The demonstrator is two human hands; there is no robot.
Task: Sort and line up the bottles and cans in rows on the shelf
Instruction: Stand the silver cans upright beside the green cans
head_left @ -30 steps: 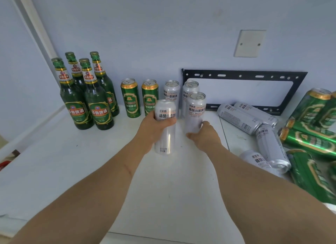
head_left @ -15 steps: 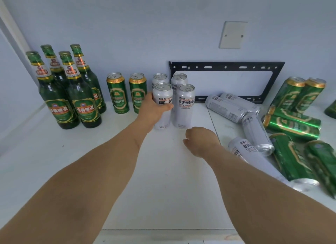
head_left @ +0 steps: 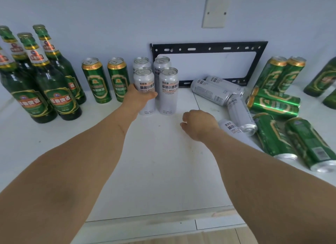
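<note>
Left hand was wrapped around the front-left silver can, thumb across the label, with the can standing upright on the white shelf. Right hand hovered low over the shelf with its fingers loosely curled inward, holding nothing and touching no can.

Held can stood just beside a second upright silver can, the two forming a front pair. Directly behind them stood two more upright silver cans, making a block of four. To the left of that block, two upright green cans stood side by side near the wall. Further left, four green bottles stood upright in a tight cluster, partly cut off by the frame edge.

To the right, unsorted stock lay on its side: two silver cans against the foot of a black metal bracket on the wall, a third silver can in front of them, and a fourth partly hidden behind the right wrist. Green cans lay beside and in front of these, several touching one another, and two green cans stood tilted against the wall. More green containers showed at the far right edge; whether bottles or cans could not be told. A pale blank wall plate was fixed above the bracket.
</note>
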